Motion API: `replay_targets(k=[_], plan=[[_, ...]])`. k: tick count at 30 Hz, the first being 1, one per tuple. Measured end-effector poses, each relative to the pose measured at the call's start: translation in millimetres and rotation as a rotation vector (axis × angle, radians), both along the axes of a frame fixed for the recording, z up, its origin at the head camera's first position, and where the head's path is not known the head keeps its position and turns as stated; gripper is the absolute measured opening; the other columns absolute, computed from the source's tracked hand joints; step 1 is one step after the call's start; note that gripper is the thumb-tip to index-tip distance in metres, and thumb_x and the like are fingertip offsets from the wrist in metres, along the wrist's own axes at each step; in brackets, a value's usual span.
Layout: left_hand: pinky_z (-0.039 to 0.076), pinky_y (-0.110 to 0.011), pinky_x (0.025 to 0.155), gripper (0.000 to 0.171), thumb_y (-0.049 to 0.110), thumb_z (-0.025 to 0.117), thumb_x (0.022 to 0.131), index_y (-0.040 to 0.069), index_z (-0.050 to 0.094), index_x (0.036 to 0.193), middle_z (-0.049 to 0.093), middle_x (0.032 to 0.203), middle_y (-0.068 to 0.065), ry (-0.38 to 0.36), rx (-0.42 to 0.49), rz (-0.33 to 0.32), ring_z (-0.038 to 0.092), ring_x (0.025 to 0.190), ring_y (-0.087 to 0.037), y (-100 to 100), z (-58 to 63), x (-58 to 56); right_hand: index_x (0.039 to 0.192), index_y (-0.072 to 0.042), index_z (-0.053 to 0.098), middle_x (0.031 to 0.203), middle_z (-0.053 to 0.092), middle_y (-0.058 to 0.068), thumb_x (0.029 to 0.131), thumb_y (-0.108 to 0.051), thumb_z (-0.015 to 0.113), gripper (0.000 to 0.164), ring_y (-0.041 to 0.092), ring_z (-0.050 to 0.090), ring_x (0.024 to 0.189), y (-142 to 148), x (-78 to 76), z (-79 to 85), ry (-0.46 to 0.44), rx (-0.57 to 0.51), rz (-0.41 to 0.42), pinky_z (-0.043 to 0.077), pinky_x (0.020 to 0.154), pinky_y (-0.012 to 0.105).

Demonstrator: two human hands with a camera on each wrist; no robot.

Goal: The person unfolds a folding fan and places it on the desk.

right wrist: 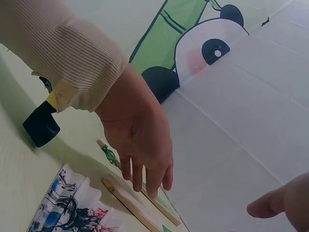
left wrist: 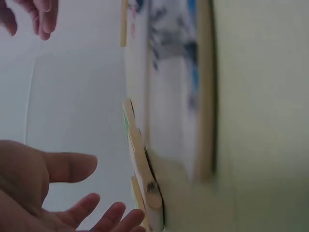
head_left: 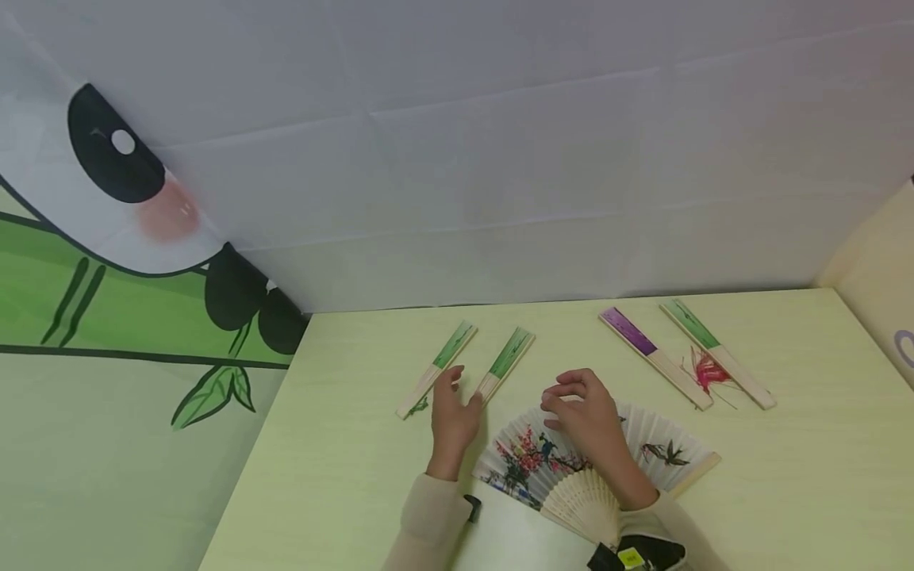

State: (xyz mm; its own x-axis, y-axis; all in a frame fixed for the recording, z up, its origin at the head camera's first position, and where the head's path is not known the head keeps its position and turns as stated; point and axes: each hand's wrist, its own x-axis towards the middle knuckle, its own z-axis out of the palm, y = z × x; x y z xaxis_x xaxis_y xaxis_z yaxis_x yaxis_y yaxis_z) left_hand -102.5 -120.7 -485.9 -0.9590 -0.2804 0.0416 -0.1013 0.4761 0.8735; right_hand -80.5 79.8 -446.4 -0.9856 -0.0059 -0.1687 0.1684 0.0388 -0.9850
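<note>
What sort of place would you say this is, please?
Possibly an indoor tabletop workspace: a pale table bearing folded fans and an open fan, before a creased, cartoon-printed backdrop.

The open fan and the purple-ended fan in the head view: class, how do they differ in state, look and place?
The open fan is spread wide; the purple-ended fan is folded into a narrow strip. The open fan shows red blossoms on pale pleats, the purple-ended fan a purple panel on pale slats. The right hand partly hides the open fan; the purple-ended fan is unobstructed, farther back. Both lie on the table.
</note>
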Motion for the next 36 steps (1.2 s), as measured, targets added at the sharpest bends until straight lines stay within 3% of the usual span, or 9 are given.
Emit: replay_targets(k=[8,13,17,22,25,30,36], plan=[[0.056,-0.059,0.078,0.046,-0.001,0.073,0.093,0.001,0.06,0.137,0.062,0.127,-0.023,-0.072,-0.325,-0.087,0.063,0.112,-0.044,-4,0.8,-5.1,0.131,0.007,0.052,0.117,0.067,0.025,0.099,-0.002,0.068,0.037,0.042,0.074,0.101,-24,-12.3,-0.8,-0.016,0.074,0.026,0.067,0.077,0.042],[0.057,-0.059,0.074,0.045,-0.004,0.073,0.092,0.0,0.062,0.135,0.065,0.121,-0.024,-0.083,-0.457,-0.121,0.062,0.11,-0.044,-2,2.0,-3.9,0.132,0.009,0.053,0.118,0.067,0.026,0.099,-0.004,0.069,0.039,0.042,0.073,0.099,-34,-12.8,0.4,-0.006,0.105,0.066,0.067,0.074,0.043],[0.057,-0.055,0.069,0.043,-0.01,0.071,0.088,0.0,0.065,0.13,0.067,0.112,-0.021,-0.061,-0.512,-0.143,0.063,0.103,-0.042,-2,3.2,-3.4,0.133,0.008,0.054,0.119,0.067,0.024,0.099,-0.005,0.069,0.039,0.041,0.073,0.098,-40,-14.0,-1.2,-0.021,0.127,0.092,0.066,0.074,0.043],[0.057,-0.052,0.067,0.04,-0.015,0.069,0.085,0.0,0.069,0.122,0.066,0.103,-0.018,-0.05,-0.522,-0.159,0.064,0.094,-0.039,-1,5.4,-3.3,0.134,0.006,0.053,0.121,0.065,0.023,0.099,-0.007,0.07,0.041,0.035,0.074,0.092,-45,-17.6,-6.1,-0.047,0.181,0.144,0.064,0.071,0.04],[0.058,-0.055,0.072,0.041,-0.015,0.071,0.084,-0.001,0.069,0.122,0.068,0.104,-0.019,-0.054,-0.495,-0.161,0.064,0.096,-0.04,-1,6.8,-3.5,0.136,0.006,0.052,0.124,0.065,0.023,0.098,-0.009,0.071,0.044,0.03,0.073,0.087,-47,-18.8,-8.5,-0.052,0.228,0.176,0.061,0.068,0.038],[0.059,-0.055,0.078,0.043,-0.012,0.074,0.082,-0.002,0.068,0.124,0.073,0.105,-0.021,-0.078,-0.405,-0.156,0.069,0.096,-0.041,-3,7.9,-3.1,0.14,0.007,0.051,0.128,0.064,0.025,0.098,-0.012,0.071,0.051,0.025,0.071,0.084,-50,-19.5,-11.9,-0.048,0.303,0.2,0.059,0.069,0.038],[0.06,-0.047,0.072,0.031,-0.004,0.076,0.089,-0.005,0.072,0.12,0.074,0.099,-0.015,-0.103,-0.282,-0.16,0.071,0.084,-0.031,-6,8.0,-1.1,0.145,0.008,0.047,0.133,0.063,0.026,0.1,-0.012,0.069,0.054,0.024,0.071,0.086,-51,-19.4,-14.6,-0.065,0.305,0.207,0.058,0.067,0.037]])
